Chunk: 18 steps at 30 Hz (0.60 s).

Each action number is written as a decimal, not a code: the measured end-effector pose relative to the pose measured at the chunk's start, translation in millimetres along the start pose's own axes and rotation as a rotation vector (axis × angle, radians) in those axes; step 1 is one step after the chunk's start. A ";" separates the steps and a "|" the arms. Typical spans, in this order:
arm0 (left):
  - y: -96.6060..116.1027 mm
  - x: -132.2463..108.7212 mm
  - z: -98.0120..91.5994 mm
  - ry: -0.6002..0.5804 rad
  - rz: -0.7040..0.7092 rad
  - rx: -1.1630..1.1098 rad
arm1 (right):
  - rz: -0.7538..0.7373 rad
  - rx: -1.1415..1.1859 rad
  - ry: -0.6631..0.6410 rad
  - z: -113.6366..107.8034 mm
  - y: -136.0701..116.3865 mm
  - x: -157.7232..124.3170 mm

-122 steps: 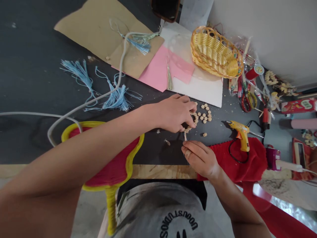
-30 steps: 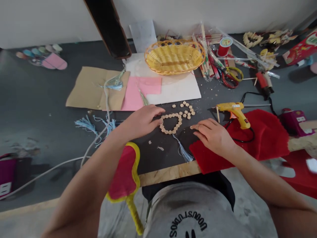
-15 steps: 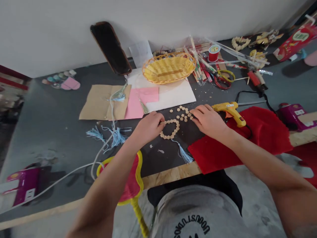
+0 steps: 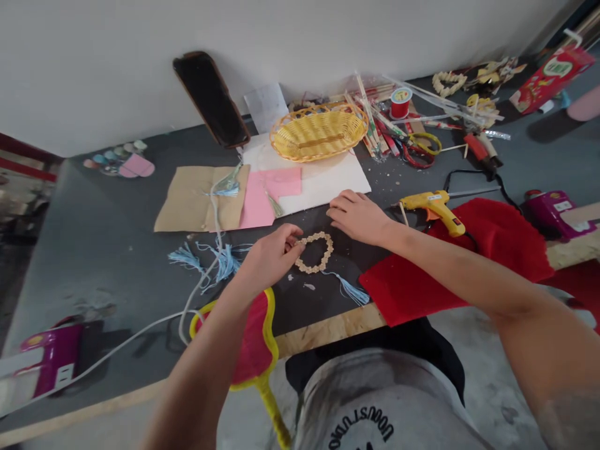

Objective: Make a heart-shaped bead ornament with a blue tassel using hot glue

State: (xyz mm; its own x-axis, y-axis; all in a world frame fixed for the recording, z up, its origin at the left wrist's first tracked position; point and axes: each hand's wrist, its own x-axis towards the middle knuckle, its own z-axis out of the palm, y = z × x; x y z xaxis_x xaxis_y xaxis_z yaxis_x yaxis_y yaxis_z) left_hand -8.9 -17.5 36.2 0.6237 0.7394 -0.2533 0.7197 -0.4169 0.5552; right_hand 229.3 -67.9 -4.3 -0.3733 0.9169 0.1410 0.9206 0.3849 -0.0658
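A heart-shaped ring of small wooden beads (image 4: 315, 252) lies on the dark table (image 4: 94, 250), with a blue tassel (image 4: 350, 290) trailing from its lower tip. My left hand (image 4: 269, 255) pinches the ring's left side between thumb and fingers. My right hand (image 4: 359, 215) lies just behind the ring, fingers curled down over the spot where loose wooden beads were; whatever is under the fingers is hidden.
A yellow glue gun (image 4: 434, 205) rests by red felt (image 4: 469, 256). Behind are a wicker basket (image 4: 319, 131), white, pink and brown sheets, scissors and sticks. Blue tassels (image 4: 206, 259) and a white cable lie left; a red-and-yellow fan (image 4: 253, 340) overhangs the front edge.
My right hand has slid left from near the glue gun and now covers the loose beads behind the heart ring. The left hand stays on the ring's left side.
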 end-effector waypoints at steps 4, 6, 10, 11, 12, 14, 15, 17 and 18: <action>-5.9 0.9 3.2 0.003 0.026 -0.105 | 0.026 -0.112 -0.021 -9.9 15.0 -11.8; -5.6 2.3 3.6 -0.021 0.032 -0.222 | 0.053 -0.096 0.002 -19.2 18.7 -15.1; 2.0 4.2 0.4 -0.102 0.028 -0.481 | 0.163 0.211 0.132 -38.8 11.1 -17.4; 4.5 4.5 -1.0 -0.120 0.037 -0.512 | 0.192 0.356 0.141 -41.5 6.9 -18.6; 6.9 5.0 -2.6 -0.135 0.050 -0.529 | 0.219 0.524 0.124 -42.7 2.5 -20.3; 11.4 6.3 -5.5 -0.152 0.078 -0.551 | 0.261 0.873 0.036 -40.8 -6.0 -24.8; 13.4 7.1 -6.7 -0.157 0.087 -0.562 | 0.279 1.023 -0.009 -38.5 -9.6 -27.2; 17.1 8.7 -8.2 -0.155 0.079 -0.600 | 0.313 1.239 -0.072 -33.9 -15.4 -31.1; 18.9 9.3 -8.2 -0.148 0.064 -0.628 | 0.336 1.317 -0.089 -32.5 -17.4 -32.3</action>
State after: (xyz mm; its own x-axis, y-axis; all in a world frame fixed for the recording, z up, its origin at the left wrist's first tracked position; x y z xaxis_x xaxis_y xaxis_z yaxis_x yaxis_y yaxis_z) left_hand 8.0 -14.2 50.8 0.7269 0.6244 -0.2860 0.3922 -0.0355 0.9192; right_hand 229.1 -107.7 24.5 -0.2072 0.9697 -0.1291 0.1957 -0.0882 -0.9767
